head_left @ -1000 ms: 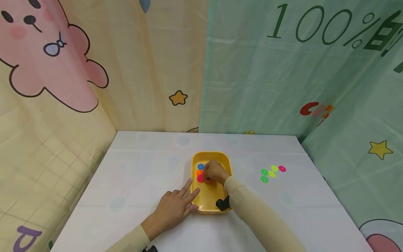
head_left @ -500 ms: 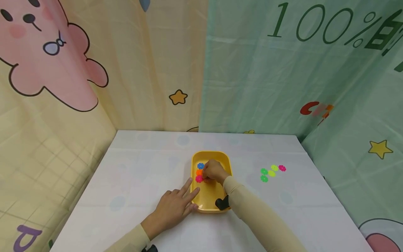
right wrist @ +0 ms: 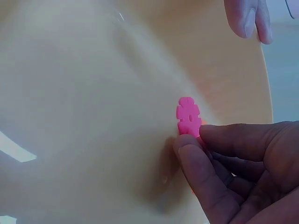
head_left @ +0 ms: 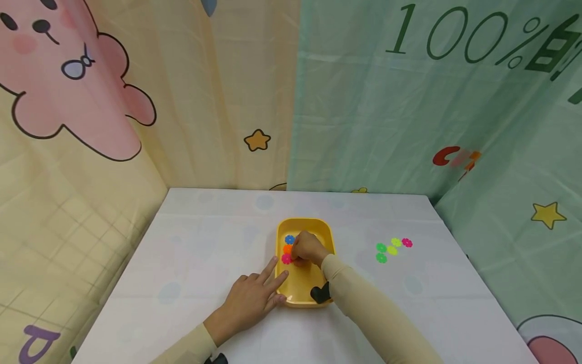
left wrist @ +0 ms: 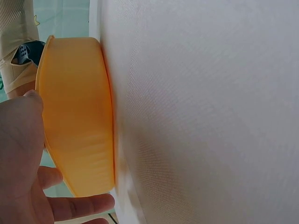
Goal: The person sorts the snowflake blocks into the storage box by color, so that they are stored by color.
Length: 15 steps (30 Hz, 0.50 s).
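Observation:
Inside a yellow tray (head_left: 300,290), my right hand (head_left: 310,248) pinches a pink flower-shaped plastic piece (right wrist: 188,114) between thumb and fingertips. The piece stands on edge above the tray floor in the right wrist view. An orange flower piece (head_left: 288,249) and a blue flower piece (head_left: 289,239) line up along the tray's left side, beyond the pink one. My left hand (head_left: 250,301) lies with spread, straight fingers at the tray's near left rim. In the left wrist view its thumb (left wrist: 30,100) touches the rim, and a finger (left wrist: 84,206) reaches along the outer wall.
Several loose flower pieces lie on the white table (head_left: 218,242) to the right of the tray: green piece (head_left: 381,258), yellow piece (head_left: 392,250) and pink-red piece (head_left: 406,242). Printed cloth curtains (head_left: 364,111) stand behind and beside the table.
The pink piece has shifted slightly left in the tray, with my right fingers following it. My left hand and the loose pieces on the table stay in place.

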Available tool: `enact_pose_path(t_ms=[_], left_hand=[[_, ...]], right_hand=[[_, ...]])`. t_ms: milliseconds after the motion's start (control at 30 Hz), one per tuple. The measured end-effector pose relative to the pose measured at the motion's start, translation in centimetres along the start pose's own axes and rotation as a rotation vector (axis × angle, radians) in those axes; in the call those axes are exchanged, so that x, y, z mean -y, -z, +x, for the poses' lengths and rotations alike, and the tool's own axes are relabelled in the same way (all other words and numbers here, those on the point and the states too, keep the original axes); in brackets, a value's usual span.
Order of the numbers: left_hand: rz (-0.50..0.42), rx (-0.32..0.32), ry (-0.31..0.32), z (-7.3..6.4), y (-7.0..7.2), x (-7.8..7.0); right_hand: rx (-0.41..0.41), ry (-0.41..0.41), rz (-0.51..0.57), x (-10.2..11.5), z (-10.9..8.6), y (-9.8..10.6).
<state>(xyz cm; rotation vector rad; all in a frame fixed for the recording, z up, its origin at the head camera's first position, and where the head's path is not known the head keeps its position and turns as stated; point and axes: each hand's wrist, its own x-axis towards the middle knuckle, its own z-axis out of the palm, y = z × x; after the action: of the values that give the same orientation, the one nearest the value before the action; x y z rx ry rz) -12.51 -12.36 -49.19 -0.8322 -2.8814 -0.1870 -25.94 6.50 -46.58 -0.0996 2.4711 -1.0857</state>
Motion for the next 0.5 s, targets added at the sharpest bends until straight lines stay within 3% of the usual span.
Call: enact_pose_path(t_ms=[267,500], left_hand=[[-0.018,-0.024,-0.001,-0.06,-0.19,0.06],[-0.006,-0.039,-0.011,-0.08,-0.29,0.12]], right_hand=[[0.028,-0.026,0.004,0.50,-0.31,0.00],[0.045,0.024,0.008,0.56,-0.56,0.79]])
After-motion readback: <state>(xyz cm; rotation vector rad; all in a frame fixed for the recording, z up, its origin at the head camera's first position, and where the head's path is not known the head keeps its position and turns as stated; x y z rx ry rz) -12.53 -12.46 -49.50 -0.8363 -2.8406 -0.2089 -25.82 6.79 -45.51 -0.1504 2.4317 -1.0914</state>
